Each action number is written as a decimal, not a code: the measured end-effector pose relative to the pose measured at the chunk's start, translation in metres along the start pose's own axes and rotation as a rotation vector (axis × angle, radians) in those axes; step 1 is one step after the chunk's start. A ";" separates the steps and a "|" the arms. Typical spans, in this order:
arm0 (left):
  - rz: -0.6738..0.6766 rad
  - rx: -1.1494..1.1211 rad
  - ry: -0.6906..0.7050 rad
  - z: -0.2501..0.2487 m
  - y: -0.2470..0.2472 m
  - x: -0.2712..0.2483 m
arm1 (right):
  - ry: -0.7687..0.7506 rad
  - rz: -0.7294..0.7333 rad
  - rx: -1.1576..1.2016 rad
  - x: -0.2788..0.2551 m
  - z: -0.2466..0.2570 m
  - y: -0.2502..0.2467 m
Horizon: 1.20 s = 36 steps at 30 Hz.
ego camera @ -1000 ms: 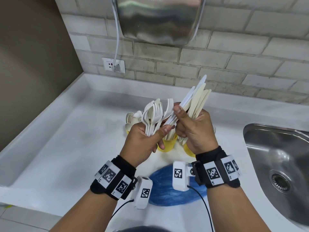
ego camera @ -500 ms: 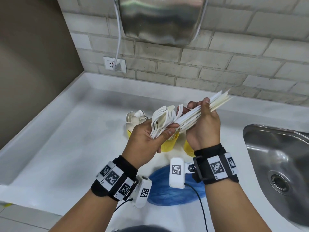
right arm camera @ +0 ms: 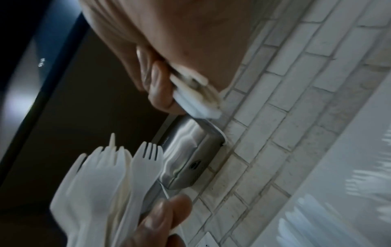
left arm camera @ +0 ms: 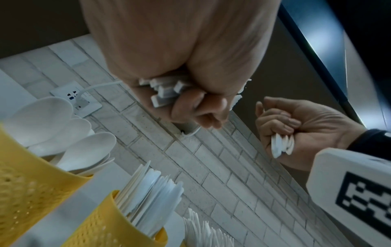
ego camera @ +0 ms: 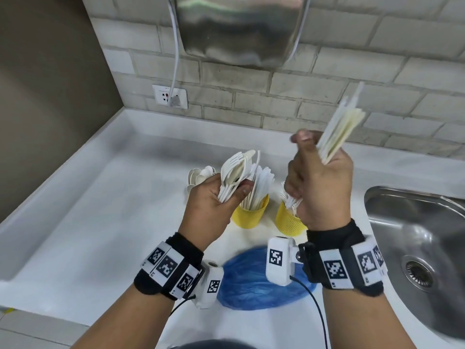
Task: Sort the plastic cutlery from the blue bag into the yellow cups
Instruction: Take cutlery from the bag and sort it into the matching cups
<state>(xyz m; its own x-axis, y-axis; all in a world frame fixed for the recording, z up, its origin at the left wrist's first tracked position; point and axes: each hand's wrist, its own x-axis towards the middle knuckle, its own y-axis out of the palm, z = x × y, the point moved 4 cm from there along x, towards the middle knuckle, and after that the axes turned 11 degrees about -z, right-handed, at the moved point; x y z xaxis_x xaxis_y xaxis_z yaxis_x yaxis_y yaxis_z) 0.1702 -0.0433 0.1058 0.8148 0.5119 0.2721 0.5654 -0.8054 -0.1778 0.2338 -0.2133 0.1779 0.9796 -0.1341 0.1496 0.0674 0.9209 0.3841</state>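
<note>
My left hand (ego camera: 226,195) grips a bundle of white plastic forks (ego camera: 235,172) by the handles, tines up, above the cups. To its right and higher, my right hand (ego camera: 314,167) grips a bundle of flat white knives (ego camera: 338,129) that point up and right. Three yellow cups stand behind the hands: the left cup (left arm camera: 27,192) holds spoons (ego camera: 201,173), the middle cup (ego camera: 250,214) knives, the right cup (ego camera: 289,221) forks. The blue bag (ego camera: 251,280) lies flat on the counter near me. The right wrist view shows the fork tines (right arm camera: 105,175) close by.
The white counter (ego camera: 100,222) has a raised rim at left and back. A steel sink (ego camera: 415,238) is at the right. On the brick wall hang a steel dryer (ego camera: 239,28) and a socket (ego camera: 169,96) with a cord.
The two bundles, held together before, have come apart. My right hand has moved right and up with the knives; my left hand keeps the forks over the cups.
</note>
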 end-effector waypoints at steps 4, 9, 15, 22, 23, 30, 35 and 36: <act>-0.028 0.026 0.017 0.003 -0.002 0.001 | -0.133 0.172 -0.313 -0.011 0.000 0.012; -0.030 0.092 0.097 0.006 -0.004 0.002 | -0.191 0.201 -0.414 -0.014 0.001 0.016; -0.034 0.209 0.195 0.013 -0.004 0.004 | -0.407 0.207 -0.694 -0.013 0.004 0.020; -0.028 0.341 0.319 0.005 -0.005 0.002 | -0.468 0.047 -0.768 -0.003 0.003 0.020; -0.025 0.352 0.318 0.006 -0.005 0.002 | -0.463 0.034 -0.765 -0.002 0.003 0.019; -0.020 0.372 0.315 0.007 -0.004 0.002 | -0.416 0.204 -0.721 -0.001 -0.003 0.019; 0.009 0.381 0.302 0.007 -0.003 0.001 | -0.370 0.123 -0.629 0.002 -0.001 0.017; 0.014 0.379 0.300 0.007 -0.003 0.001 | -0.361 0.104 -0.611 0.003 -0.001 0.016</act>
<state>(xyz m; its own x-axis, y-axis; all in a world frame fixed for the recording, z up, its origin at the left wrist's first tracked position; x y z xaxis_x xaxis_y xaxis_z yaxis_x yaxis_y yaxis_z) 0.1705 -0.0386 0.1004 0.7813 0.3478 0.5182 0.6068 -0.6174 -0.5005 0.2383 -0.1985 0.1839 0.8698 -0.0502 0.4908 0.1748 0.9616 -0.2114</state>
